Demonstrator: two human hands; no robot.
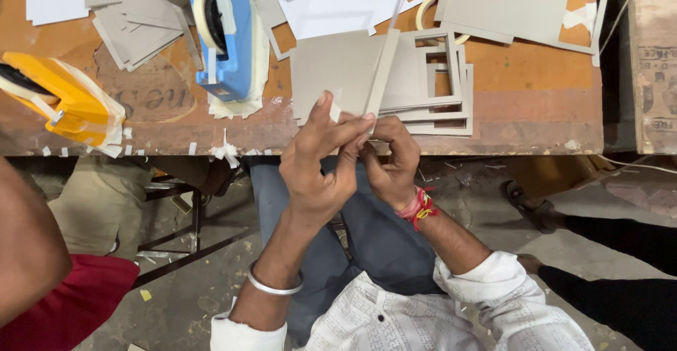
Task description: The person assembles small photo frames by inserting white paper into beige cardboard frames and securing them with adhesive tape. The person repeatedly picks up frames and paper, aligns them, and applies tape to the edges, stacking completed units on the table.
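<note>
My left hand (319, 159) and my right hand (390, 160) meet just below the near edge of the wooden table (536, 104). Together they pinch the lower end of a thin grey cardboard piece (383, 74) seen edge-on, which stands up over a flat grey cardboard sheet (331, 69). A small bit of white tape shows by my left fingertips. Beside the sheet on the right lies a stack of grey cardboard frames (441, 86) with rectangular cut-outs. A steel bangle circles my left wrist and red thread my right.
A blue tape dispenser (226, 33) stands left of the sheet, a yellow one (60, 97) at the table's left edge. Loose cardboard pieces and white paper (338, 2) cover the back. Another person's arm (25, 245) is at lower left; someone's sandalled foot (525, 203) at right.
</note>
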